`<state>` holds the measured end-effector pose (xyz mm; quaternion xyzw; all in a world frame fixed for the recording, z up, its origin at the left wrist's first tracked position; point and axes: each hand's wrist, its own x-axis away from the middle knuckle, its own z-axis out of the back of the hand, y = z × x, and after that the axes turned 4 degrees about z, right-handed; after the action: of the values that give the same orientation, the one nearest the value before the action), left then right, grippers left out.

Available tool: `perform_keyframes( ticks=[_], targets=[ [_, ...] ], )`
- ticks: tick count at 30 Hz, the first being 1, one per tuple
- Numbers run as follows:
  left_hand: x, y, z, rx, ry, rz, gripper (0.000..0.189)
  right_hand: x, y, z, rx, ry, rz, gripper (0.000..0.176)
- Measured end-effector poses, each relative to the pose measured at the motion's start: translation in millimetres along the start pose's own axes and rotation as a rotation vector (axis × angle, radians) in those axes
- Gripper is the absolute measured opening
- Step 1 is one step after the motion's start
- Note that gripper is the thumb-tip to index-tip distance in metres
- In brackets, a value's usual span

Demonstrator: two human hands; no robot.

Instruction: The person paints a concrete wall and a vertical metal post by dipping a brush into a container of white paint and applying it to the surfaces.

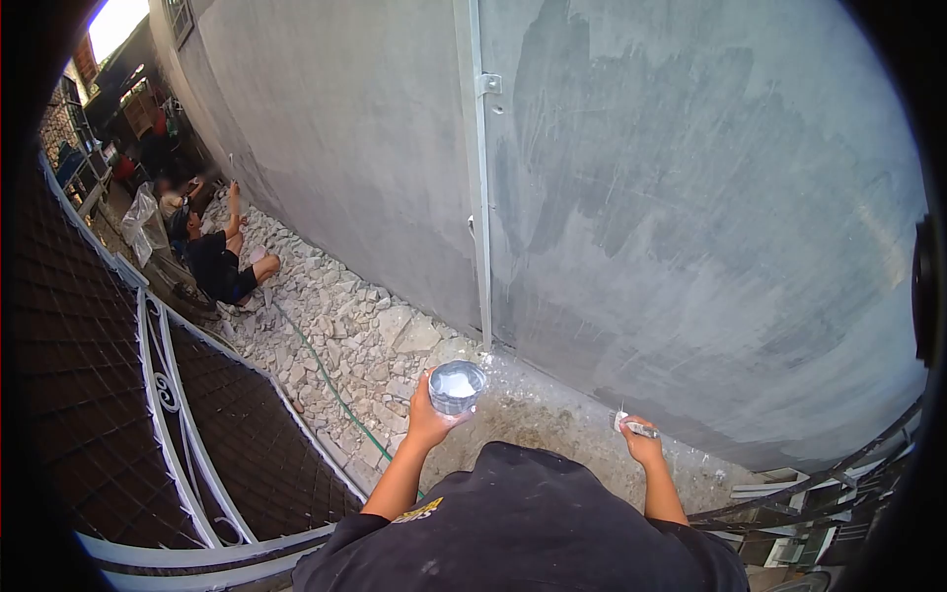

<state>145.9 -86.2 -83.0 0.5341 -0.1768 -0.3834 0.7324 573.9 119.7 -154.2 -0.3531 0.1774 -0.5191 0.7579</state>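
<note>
My left hand (427, 422) is wrapped round the side of a round, see-through tub (441, 400), with something white inside it. The tub is held out in front of my chest, above the concrete strip by the wall. Off to the right, my right hand (644, 446) is closed on a paintbrush (641, 428). Its whitish head points up and left, close to the foot of the grey wall (681, 227). Darker, streaky patches cover parts of that wall.
A white vertical pipe (480, 178) runs down the wall. Broken rubble (340, 335) and a green hose (330, 380) lie to the left. Another person (217, 261) sits on the rubble, one arm raised toward the wall. A metal gate (178, 424) borders the left side.
</note>
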Motion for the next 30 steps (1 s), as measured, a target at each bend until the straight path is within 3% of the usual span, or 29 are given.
perform_keyframes(
  ticks=[3,7,10,13,15,21,24,30],
  targets=[
    [-11,13,-15,0.043,-0.035,-0.023,0.094,7,14,19,0.107,0.118,0.077,0.015],
    [-25,20,-30,0.070,-0.056,-0.011,0.093,-2,10,29,0.078,0.110,0.086,0.014],
    [-31,25,-36,0.091,-0.046,-0.066,0.092,-23,-26,21,0.209,-0.061,0.048,0.014],
    [-33,27,-34,0.070,-0.053,-0.050,0.090,-39,-52,4,0.251,-0.157,0.192,0.015],
    [-34,28,-31,0.098,-0.065,-0.013,0.089,-55,-75,-5,0.247,-0.179,0.480,0.016],
    [-45,18,-27,0.144,0.008,-0.007,0.087,-109,-145,-30,0.474,-0.374,0.542,0.025],
    [-54,-2,-24,0.145,0.080,-0.017,0.085,-154,-156,-68,0.466,-0.394,0.704,0.022],
    [-50,-19,0,0.163,0.301,0.117,0.087,-209,-243,-104,0.504,-0.419,0.691,0.033]
  ],
)
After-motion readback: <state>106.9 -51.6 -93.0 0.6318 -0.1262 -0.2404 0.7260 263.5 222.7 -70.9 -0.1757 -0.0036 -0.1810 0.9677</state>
